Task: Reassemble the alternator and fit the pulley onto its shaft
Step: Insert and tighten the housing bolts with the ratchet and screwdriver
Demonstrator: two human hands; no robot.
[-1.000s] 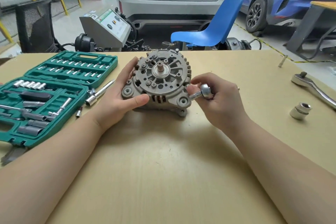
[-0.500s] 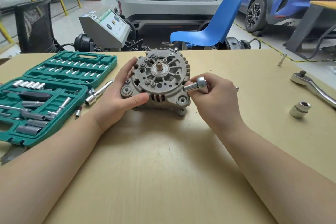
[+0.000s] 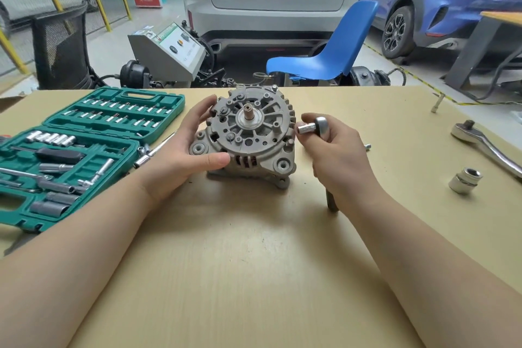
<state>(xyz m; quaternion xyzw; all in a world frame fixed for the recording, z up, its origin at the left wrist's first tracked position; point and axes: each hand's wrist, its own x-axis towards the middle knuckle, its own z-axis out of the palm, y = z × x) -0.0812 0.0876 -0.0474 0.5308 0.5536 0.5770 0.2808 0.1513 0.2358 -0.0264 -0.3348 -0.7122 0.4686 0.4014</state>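
The grey alternator point(image 3: 248, 133) stands on the tan table point(image 3: 254, 263), its bare shaft point(image 3: 248, 111) pointing toward me with no pulley on it. My left hand point(image 3: 180, 155) cups the alternator's left side, thumb under its front edge. My right hand point(image 3: 336, 155) grips a small ratchet with a socket point(image 3: 310, 127); the socket tip sits just off the alternator's right rim, and the ratchet's dark handle end point(image 3: 332, 202) pokes out below my wrist.
An open green socket set case point(image 3: 84, 150) lies at the left, with an extension bar point(image 3: 154, 151) beside it. At the right lie a large ratchet point(image 3: 485, 144), a big loose socket point(image 3: 464, 180) and a small bolt point(image 3: 436, 103). A blue chair point(image 3: 330, 56) stands behind the table.
My right hand has lifted the ratchet's socket from the lower right bolt area up and slightly away from the alternator's right edge. My left hand has kept its hold.
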